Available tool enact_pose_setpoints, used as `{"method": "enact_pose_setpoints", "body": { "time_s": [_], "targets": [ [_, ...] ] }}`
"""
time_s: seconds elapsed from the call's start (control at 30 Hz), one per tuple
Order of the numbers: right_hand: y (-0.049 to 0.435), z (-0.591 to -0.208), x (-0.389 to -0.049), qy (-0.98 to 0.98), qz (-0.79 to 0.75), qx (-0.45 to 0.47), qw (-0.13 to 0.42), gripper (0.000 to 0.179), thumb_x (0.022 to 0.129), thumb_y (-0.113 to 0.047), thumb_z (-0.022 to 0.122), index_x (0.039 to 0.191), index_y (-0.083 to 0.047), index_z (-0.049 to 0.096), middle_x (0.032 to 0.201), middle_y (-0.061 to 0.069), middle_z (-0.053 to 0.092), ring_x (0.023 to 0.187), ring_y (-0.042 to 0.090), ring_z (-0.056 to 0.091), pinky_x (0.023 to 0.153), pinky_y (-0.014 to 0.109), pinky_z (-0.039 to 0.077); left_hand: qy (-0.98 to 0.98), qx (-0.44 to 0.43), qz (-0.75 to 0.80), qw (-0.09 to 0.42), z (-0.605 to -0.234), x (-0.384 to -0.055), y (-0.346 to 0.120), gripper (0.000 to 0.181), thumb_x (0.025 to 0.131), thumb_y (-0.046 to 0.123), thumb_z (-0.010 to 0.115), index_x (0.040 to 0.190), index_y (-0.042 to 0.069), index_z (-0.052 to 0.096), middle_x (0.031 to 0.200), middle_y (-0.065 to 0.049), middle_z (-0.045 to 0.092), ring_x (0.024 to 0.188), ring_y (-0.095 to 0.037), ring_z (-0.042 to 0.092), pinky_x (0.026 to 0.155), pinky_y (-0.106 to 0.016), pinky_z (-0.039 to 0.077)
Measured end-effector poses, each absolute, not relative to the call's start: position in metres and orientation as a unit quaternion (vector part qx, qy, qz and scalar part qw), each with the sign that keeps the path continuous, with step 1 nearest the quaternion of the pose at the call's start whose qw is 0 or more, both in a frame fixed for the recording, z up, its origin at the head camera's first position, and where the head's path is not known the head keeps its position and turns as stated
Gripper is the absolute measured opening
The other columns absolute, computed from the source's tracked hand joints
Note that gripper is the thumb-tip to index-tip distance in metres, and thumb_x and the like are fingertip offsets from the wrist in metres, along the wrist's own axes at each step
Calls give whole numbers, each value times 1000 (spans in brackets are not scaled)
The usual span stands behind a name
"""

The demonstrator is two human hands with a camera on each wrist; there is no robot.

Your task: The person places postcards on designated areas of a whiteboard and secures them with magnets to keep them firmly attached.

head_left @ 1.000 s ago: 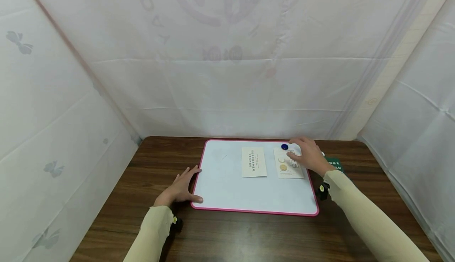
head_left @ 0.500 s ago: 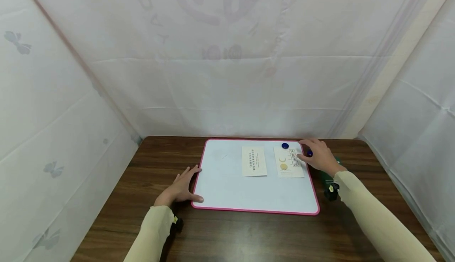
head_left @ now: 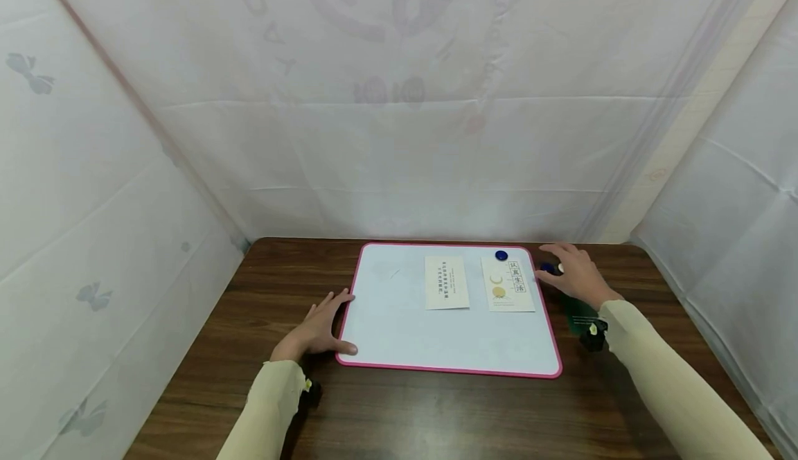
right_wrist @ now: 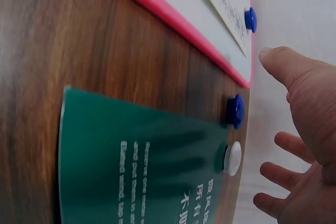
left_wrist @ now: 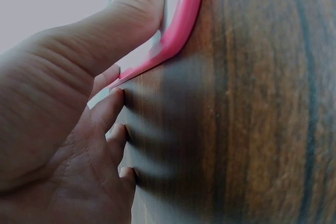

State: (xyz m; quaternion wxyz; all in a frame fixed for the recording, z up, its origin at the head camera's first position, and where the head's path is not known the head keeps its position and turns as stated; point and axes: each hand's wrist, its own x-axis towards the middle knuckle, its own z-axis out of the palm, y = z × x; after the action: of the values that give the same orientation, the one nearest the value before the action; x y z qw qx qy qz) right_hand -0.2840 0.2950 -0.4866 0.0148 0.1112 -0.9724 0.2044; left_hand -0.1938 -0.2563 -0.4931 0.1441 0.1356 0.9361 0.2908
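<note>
A whiteboard (head_left: 399,339) with a pink frame lies on the wooden table. My left hand (head_left: 316,327) rests at its left edge, fingers spread and thumb over the near corner. Two pale printed cards lie on the board: a text card (head_left: 446,283) and one with a gold design (head_left: 508,287). A blue magnet (head_left: 501,255) sits at the top of the gold-design card. My right hand (head_left: 575,276) hovers just off the board's right edge, thumb and fingers apart and holding nothing. Below it on the table are another blue magnet (right_wrist: 236,112) and a white magnet (right_wrist: 232,158).
A dark green card (right_wrist: 131,124) with white lettering lies right of the board, partly under my right wrist in the head view. White cloth (head_left: 399,169) hangs behind the table (head_left: 399,418) and along both sides.
My right hand has moved right, from over the gold-design card to beyond the board's edge, uncovering that card and the other blue magnet. My left hand has stayed in place.
</note>
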Motion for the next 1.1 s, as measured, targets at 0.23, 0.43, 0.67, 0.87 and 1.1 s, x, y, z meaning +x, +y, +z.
{"method": "enact_pose_setpoints", "body": {
  "time_s": [0.23,0.43,0.67,0.87,1.1],
  "targets": [
    [305,-487,-282,-975,199,102,11,69,96,-34,72,150,-1,44,154,35,34,136,63,30,105,79,29,936,137,292,143,-492,-193,-256,110,72,36,95,158,5,34,168,-23,21,154,-47,11,119,-70,5],
    [313,-487,-279,-974,204,96,12,69,96,-34,73,149,1,45,151,38,36,134,63,32,104,79,30,936,138,292,142,-492,-193,-256,110,72,36,95,158,4,34,167,-24,21,154,-48,11,119,-71,5],
    [322,-490,-279,-976,199,87,9,68,97,-35,72,147,3,46,149,40,36,132,64,33,102,80,31,935,139,292,144,-493,-193,-255,109,72,37,95,157,5,34,167,-24,21,154,-48,11,120,-70,4],
    [329,-494,-280,-978,193,74,3,67,98,-36,70,147,3,46,149,40,35,131,66,32,100,82,32,936,134,290,145,-493,-194,-255,110,72,36,95,158,5,34,168,-23,21,155,-47,11,120,-69,4],
    [335,-496,-279,-982,184,53,-6,69,97,-41,68,147,0,45,149,42,33,129,70,31,101,84,25,937,134,289,143,-495,-195,-256,110,71,37,95,158,6,34,167,-23,21,154,-47,11,120,-70,5]
  ]
}}
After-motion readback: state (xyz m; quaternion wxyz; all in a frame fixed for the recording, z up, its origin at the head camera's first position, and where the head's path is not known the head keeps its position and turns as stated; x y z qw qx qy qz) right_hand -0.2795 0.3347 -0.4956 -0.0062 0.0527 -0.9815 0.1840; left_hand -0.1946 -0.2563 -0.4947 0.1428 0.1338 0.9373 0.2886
